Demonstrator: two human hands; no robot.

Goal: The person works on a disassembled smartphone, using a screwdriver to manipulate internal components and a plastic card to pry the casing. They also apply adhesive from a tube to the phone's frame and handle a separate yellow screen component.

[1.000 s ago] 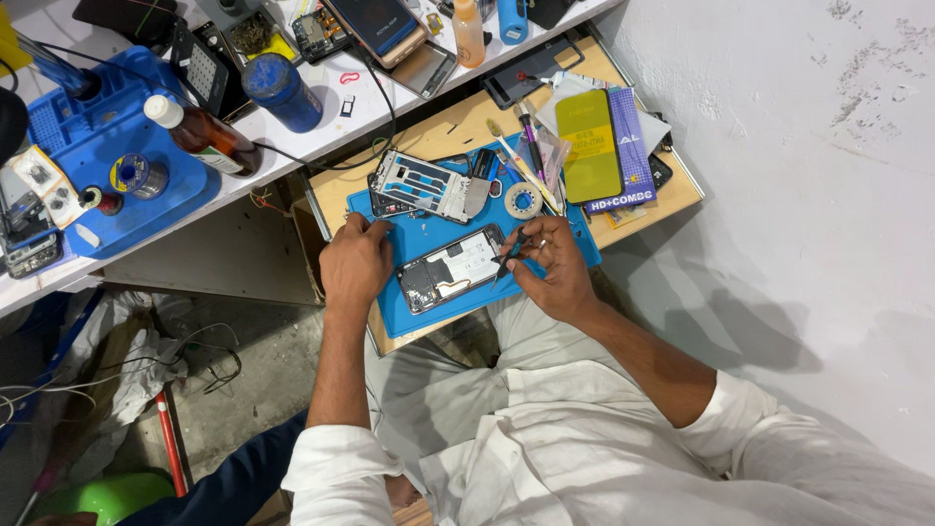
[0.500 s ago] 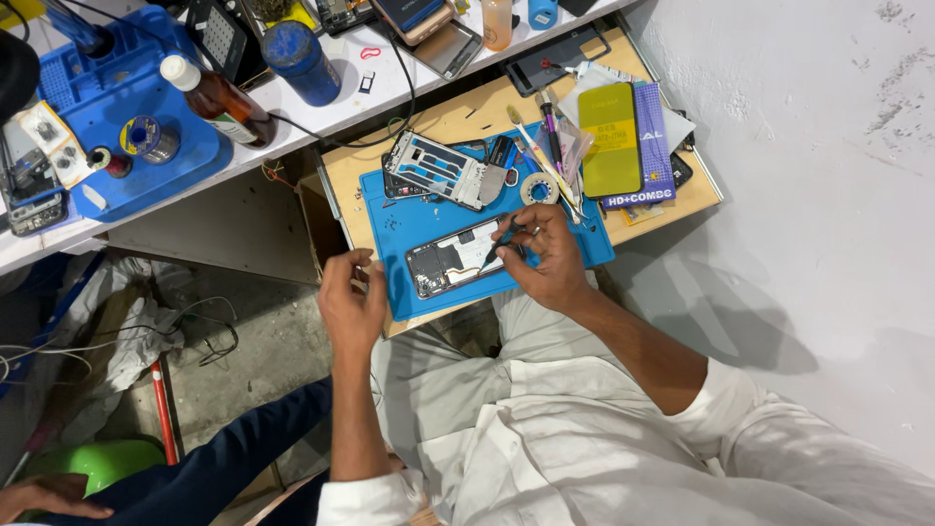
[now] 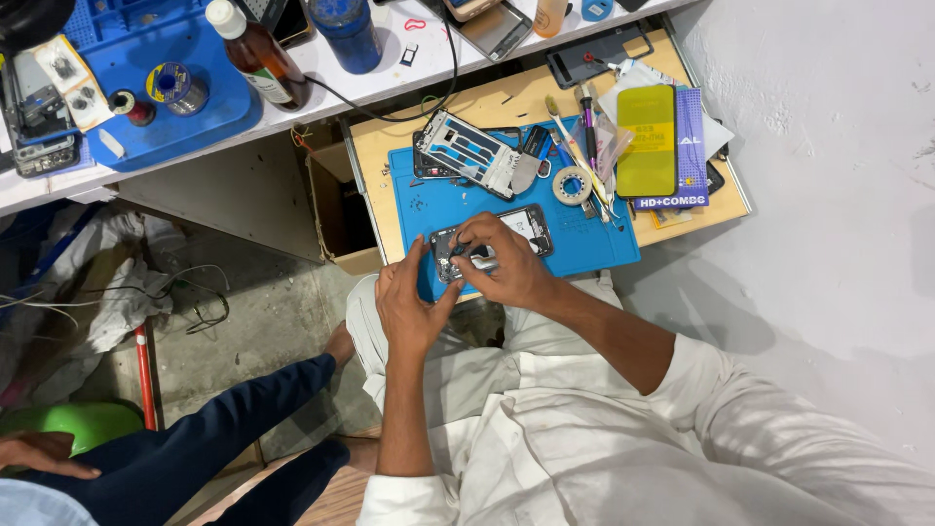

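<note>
Blue work mat [image 3: 604, 244] matt, rubbery. Opened phone [image 3: 506, 234] dark, bare metal parts showing. Phone frame [image 3: 472, 151] silvery metal, slight sheen. Low counter [image 3: 487, 102] smooth pale wood. Brown bottle [image 3: 258, 58] glossy. Wall [image 3: 828, 195] rough white plaster. Trousers [image 3: 584, 419] white cloth.

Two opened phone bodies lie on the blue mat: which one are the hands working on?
The dark opened phone at the mat's near edge, under both the left hand and right hand. The silvery frame lies untouched further back.
</note>
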